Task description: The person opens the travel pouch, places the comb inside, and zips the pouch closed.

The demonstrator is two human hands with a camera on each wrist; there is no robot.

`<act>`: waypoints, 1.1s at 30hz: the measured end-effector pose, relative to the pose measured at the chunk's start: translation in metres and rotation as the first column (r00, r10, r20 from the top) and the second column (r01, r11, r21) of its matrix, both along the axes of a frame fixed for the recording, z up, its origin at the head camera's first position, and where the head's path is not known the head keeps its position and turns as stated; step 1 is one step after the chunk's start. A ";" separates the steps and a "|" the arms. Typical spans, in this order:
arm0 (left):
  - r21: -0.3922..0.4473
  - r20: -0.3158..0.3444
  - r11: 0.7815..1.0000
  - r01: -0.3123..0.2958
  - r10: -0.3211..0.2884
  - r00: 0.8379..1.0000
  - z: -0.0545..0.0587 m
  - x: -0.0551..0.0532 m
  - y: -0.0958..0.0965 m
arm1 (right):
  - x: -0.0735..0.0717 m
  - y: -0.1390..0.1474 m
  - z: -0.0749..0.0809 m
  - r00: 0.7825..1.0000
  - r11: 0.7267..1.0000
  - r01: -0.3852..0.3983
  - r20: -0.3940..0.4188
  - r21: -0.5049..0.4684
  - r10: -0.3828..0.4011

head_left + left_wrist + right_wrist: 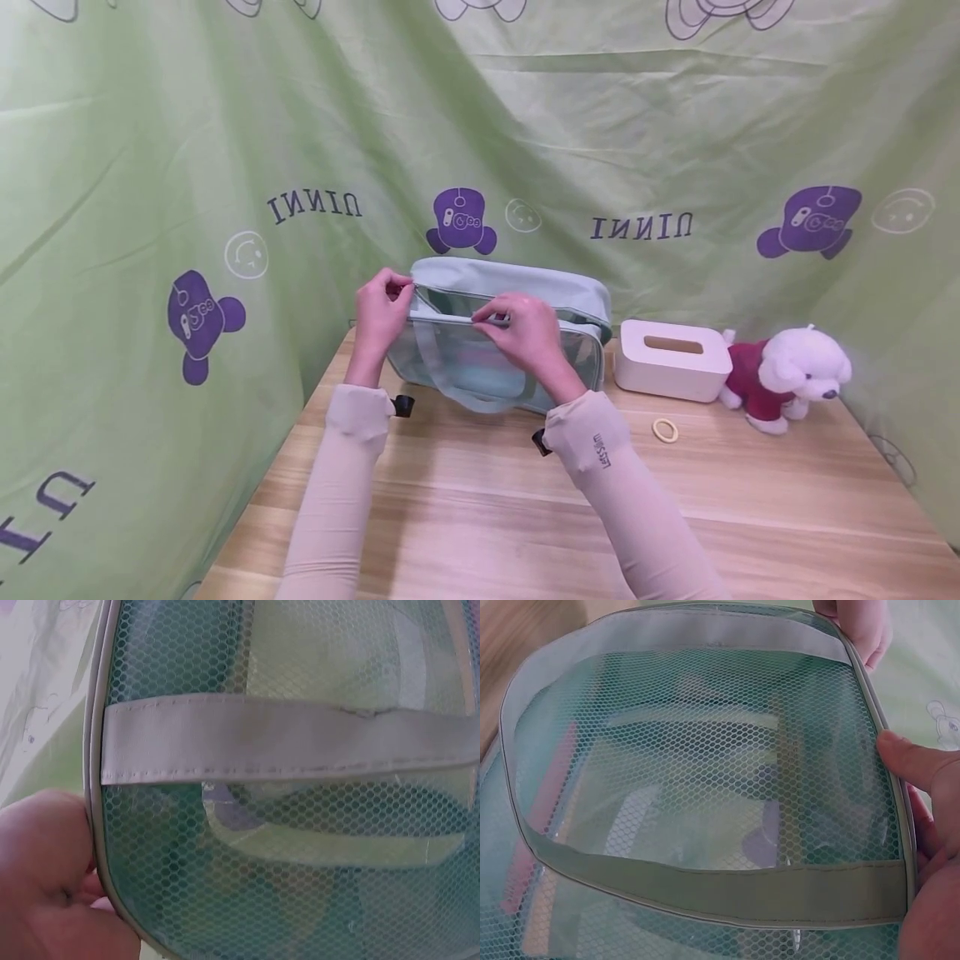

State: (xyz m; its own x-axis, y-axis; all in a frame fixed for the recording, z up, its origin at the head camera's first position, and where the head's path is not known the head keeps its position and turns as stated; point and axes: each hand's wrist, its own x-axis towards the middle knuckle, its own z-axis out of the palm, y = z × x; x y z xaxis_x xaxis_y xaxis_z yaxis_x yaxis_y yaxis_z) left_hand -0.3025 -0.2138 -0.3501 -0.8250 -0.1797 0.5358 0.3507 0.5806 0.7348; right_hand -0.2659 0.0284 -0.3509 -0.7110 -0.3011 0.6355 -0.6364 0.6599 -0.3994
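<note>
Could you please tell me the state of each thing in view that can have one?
Bag: upright, open along the top
Bag handle: hanging down over the front
Left hand: pinching the bag's top edge near its left corner
Right hand: pinching the front top edge
Tissue box: upright, no tissue sticking out
Toy dog: upright, dressed in red
Ring: lying flat
Curtain: hanging, wrinkled

Head view forward and down from above; wrist views close, same bag [467, 364].
</note>
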 end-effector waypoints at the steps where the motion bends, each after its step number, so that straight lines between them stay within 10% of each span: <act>1: 0.016 -0.001 1.000 -0.012 0.012 1.000 0.000 0.000 0.000 | 0.000 0.000 0.000 1.000 1.000 -0.005 0.006 0.000 0.005; 8: 0.015 0.044 0.997 -0.071 0.070 0.997 0.000 -0.003 -0.001 | -0.006 0.013 0.013 0.980 0.996 -0.080 0.177 -0.042 0.086; 27: 0.018 0.074 1.000 -0.023 0.022 0.997 -0.001 -0.002 -0.004 | -0.028 0.062 0.031 0.800 0.969 -0.185 0.597 0.162 0.053; 33: 0.026 0.086 0.999 -0.039 0.037 0.996 -0.001 0.000 -0.005 | -0.027 0.058 0.020 0.847 0.998 -0.056 0.528 -0.035 0.066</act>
